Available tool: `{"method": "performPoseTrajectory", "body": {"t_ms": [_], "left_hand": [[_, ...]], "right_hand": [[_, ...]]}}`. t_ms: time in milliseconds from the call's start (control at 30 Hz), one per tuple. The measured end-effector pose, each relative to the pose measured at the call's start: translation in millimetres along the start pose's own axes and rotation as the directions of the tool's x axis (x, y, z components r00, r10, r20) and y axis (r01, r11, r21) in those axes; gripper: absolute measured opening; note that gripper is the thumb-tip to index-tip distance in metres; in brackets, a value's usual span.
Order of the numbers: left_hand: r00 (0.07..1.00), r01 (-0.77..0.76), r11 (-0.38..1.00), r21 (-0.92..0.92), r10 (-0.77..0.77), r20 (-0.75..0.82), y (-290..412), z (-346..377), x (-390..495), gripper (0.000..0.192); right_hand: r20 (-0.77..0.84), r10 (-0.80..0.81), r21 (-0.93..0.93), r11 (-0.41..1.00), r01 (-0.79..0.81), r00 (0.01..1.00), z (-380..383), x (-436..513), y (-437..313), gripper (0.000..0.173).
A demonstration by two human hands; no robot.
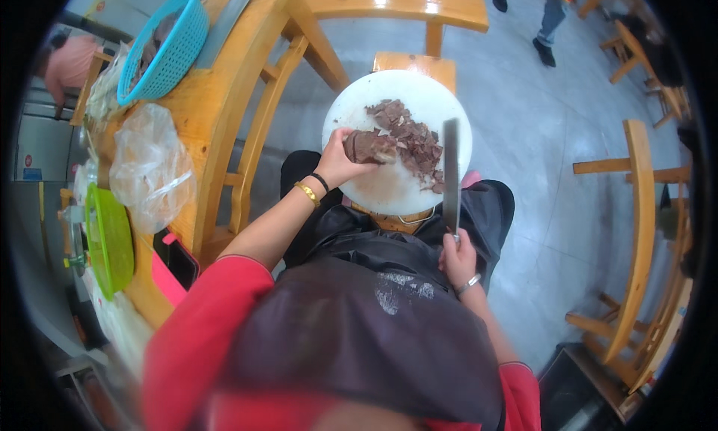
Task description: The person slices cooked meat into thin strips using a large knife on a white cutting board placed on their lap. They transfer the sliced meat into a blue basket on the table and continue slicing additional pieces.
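Note:
My left hand grips a dark brown block of what looks like cooked meat or liver on a round white cutting board. Thin brown slices and scraps are heaped to the right of the block. My right hand is closed around the handle of a cleaver. Its blade points away from me over the board's right side, apart from the block. The board rests on a wooden stool between my knees.
On the wooden table at my left are a blue basket, another wide blade, a clear plastic bag, a green basket and a phone in a pink case. A person's legs show at the far right; wooden chairs stand rightward.

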State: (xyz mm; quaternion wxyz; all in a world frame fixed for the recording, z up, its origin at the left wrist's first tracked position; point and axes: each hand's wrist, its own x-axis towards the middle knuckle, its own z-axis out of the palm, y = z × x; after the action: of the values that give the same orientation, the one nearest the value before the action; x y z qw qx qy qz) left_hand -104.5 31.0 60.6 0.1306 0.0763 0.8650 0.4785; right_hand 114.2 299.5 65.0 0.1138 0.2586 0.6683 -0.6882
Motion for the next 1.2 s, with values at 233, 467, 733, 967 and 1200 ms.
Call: {"method": "performPoseTrajectory", "body": {"t_ms": [233, 467, 733, 967, 1200], "left_hand": [[0.943, 0.304, 0.887, -0.347, -0.331, -0.019, -23.2, 8.1, -46.0, 0.082], [0.994, 0.074, 0.952, 0.297, -0.096, 0.059, -15.7, 28.8, -76.2, 0.079], [0.875, -0.467, 0.816, 0.34, 0.482, 0.044, -11.5, 27.8, -73.1, 0.044], [0.872, -0.475, 0.819, 0.321, 0.486, 0.05, -6.8, 40.9, -64.5, 0.038], [0.884, -0.451, 0.813, 0.368, 0.463, 0.061, -2.1, 43.0, -58.9, 0.043]], "right_hand": [[0.272, 0.064, -0.36, 0.932, 0.04, 0.96, 17.3, 21.6, -21.0, 0.029], [0.256, 0.115, -0.489, 0.872, 0.026, 0.96, 34.8, 41.5, -33.6, 0.039], [0.24, 0.063, -0.551, 0.831, 0.082, 0.969, 37.8, 35.5, -45.5, 0.039], [0.418, -0.268, -0.723, 0.481, 0.497, 0.868, 48.4, 27.0, -62.9, 0.037], [0.42, -0.236, -0.76, 0.436, 0.482, 0.876, 46.1, 26.1, -74.5, 0.036]]}}
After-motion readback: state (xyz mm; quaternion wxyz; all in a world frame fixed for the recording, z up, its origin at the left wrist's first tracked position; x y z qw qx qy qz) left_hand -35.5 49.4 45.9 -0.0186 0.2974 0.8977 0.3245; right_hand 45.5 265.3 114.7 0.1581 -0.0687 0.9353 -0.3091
